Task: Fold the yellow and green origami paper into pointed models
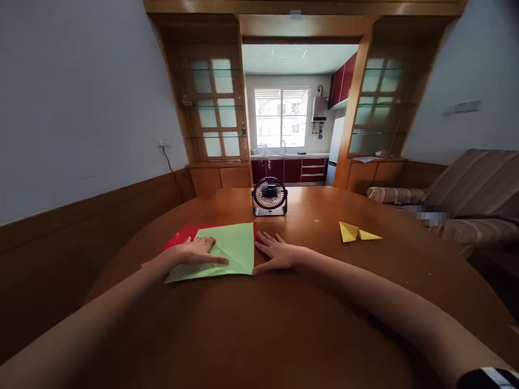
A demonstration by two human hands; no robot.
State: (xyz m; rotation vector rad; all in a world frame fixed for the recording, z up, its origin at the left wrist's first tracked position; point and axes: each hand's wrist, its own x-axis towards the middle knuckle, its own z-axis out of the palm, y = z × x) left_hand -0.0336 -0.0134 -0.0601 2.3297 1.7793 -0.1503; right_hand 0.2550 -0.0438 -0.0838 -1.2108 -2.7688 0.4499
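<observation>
No readable writing or brand anywhere here, fwiw; the one patch on the sofa that might carry something is blurred out.

Closest in, both forearms stretch out over a brown wooden surface [284, 324] with a glossy, slightly scuffed top. The left hand [197, 253] lies flat and open, fingers pointing right, pressing on a light green sheet of paper [231, 251] that has creases across it. The right hand [275, 253] is also open, palm down, fingers spread, sitting just beside the green sheet's right edge with its thumb touching the near corner. Under the green sheet and poking out past the left hand is a red sheet [182, 236].

Well off to the right of the right hand sits a folded yellow paper shape [357, 232], on its own. Just beyond the hands, right in the middle, stands a small dark desk fan [270, 196] facing this way.

Further back, wooden glass-door cabinets frame an opening into a kitchen [290, 156] with dark red cupboards, a sink and a bright window. Left of the left hand the wall is white above wood panelling, with a socket and cord. Far right there's a brownish sofa [466, 189].
</observation>
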